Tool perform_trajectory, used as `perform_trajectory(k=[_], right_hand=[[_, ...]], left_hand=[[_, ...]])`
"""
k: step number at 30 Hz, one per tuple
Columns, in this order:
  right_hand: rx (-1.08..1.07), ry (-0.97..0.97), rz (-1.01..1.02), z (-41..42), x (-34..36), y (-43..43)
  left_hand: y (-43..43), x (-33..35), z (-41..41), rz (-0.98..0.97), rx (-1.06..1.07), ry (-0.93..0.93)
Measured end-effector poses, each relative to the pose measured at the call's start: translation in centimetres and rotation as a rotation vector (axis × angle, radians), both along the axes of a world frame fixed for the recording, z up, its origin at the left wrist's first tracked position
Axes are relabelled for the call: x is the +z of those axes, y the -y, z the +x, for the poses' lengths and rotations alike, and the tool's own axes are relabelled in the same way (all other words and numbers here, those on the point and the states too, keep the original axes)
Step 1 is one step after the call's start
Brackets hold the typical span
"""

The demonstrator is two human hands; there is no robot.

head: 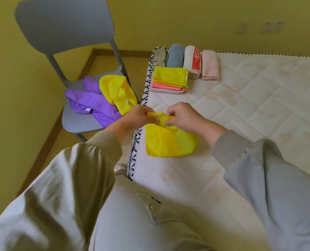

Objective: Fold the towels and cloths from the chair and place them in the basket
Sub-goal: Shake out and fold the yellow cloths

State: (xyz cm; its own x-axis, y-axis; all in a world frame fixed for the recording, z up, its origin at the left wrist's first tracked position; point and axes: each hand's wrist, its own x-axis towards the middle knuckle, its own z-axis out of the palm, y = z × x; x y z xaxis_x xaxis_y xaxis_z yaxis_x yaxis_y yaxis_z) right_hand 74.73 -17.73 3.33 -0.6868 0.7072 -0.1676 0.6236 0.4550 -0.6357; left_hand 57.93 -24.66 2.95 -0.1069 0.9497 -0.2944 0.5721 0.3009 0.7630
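Head view: left hand point(139, 115) and right hand point(184, 116) both pinch the raised far edge of the yellow cloth point(170, 142), fingers close together. The cloth's body lies on the bed point(241, 105) near its left border, extending from the hands toward the person; the fold likely follows that line

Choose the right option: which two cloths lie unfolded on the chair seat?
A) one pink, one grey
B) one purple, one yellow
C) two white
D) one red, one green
B: a crumpled purple cloth and a crumpled yellow cloth lie on the seat of the grey chair.
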Motion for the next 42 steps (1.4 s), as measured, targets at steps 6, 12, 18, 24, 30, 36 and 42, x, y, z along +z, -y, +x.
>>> perform_trajectory(k=[6, 12, 18, 24, 30, 36, 42], right_hand=[[0.158, 0.409, 0.07, -0.2, 1.1, 0.1], [-0.168, 0.083, -0.13, 0.6, 0.7, -1.4], [-0.156, -0.51, -0.843, 0.5, 3.1, -1.0], [0.016, -0.427, -1.075, 1.8, 5.8, -2.9], [-0.323, -0.092, -0.527, 0.7, 1.8, -4.6], [-0.348, 0.1, -0.102, 0.6, -3.4, -4.6], [-0.614, -0.111, -0.489, -0.3, -6.1, -4.9]], left_hand=[[2.5, 1.2, -0.8, 0.197, 0.165, -0.199], [4.7, 2.5, -2.4, 0.131, 0.478, 0.027], [7.1, 4.3, -3.1, -0.185, 0.461, 0.884], [6.4, 5.3, -2.5, -0.158, 0.425, 0.985], [3.2, 0.3, -2.5, -0.12, 0.622, 0.101], [2.7, -4.8, -2.1, -0.125, 0.676, -0.042], [0.7, -5.0, -1.8, -0.197, 0.814, 0.591]])
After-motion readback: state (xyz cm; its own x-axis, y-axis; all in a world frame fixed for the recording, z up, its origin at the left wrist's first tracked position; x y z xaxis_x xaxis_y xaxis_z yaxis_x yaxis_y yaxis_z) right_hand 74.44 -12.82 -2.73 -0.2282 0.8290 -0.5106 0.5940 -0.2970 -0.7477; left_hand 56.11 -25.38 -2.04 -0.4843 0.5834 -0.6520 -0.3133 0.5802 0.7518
